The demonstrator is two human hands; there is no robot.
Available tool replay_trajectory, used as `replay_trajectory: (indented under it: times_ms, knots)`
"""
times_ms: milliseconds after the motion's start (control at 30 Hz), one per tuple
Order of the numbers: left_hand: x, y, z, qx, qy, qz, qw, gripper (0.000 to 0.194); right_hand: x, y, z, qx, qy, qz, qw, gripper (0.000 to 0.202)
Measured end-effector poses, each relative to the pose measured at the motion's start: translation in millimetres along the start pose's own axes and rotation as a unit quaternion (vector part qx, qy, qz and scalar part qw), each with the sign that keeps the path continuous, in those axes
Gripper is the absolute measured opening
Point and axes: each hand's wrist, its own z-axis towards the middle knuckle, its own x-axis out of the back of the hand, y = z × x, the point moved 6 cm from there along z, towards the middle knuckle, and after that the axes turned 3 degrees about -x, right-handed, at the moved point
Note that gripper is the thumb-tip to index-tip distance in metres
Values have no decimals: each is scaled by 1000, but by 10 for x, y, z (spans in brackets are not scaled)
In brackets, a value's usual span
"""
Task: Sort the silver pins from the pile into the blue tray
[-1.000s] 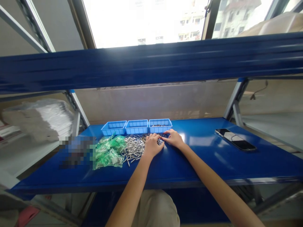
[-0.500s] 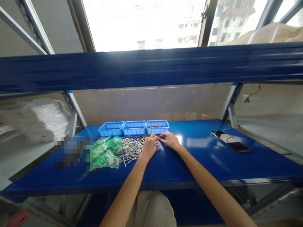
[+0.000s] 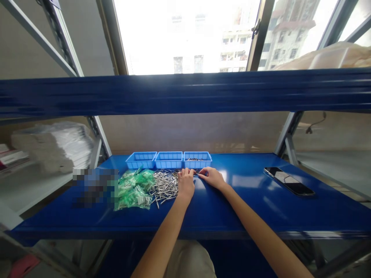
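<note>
My left hand (image 3: 186,183) rests at the right side of a pile of thin silver metal pieces (image 3: 165,186), its fingers bent over some of them. Just right of it, my right hand (image 3: 212,177) has thumb and forefinger pinched at a small dark, thin piece too small to name. Behind the hands stand three blue bins in a row: the right bin (image 3: 209,162) holds some metal pieces, while the middle bin (image 3: 169,162) and the left bin (image 3: 141,161) show none. Green-tinted plastic bags (image 3: 135,189) lie left of the pile.
A black phone (image 3: 288,180) lies on the blue tabletop (image 3: 246,208) at the right. A blue shelf beam (image 3: 185,94) crosses above the table. Wrapped stacks (image 3: 69,144) sit beyond the left upright. A blurred patch covers something at the table's left.
The view has shifted, so the scene sits slightly lower and further right. My hands have moved slightly apart at the fingertips, and the left hand's fingers now point more forward over the pile.
</note>
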Motion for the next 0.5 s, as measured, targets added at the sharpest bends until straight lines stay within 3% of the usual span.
replay_trajectory:
  times_ms: [133,300,500]
  knots:
    - [67,-35,4,42,31,-49,997,25,-8,-38,23,17,-6,97,995,20]
    - [121,-98,16,60,62,-70,994,21,-12,-169,38,64,-18,257,964,27]
    - [152,-98,14,67,85,-118,987,16,24,-148,34,-7,1,373,928,39]
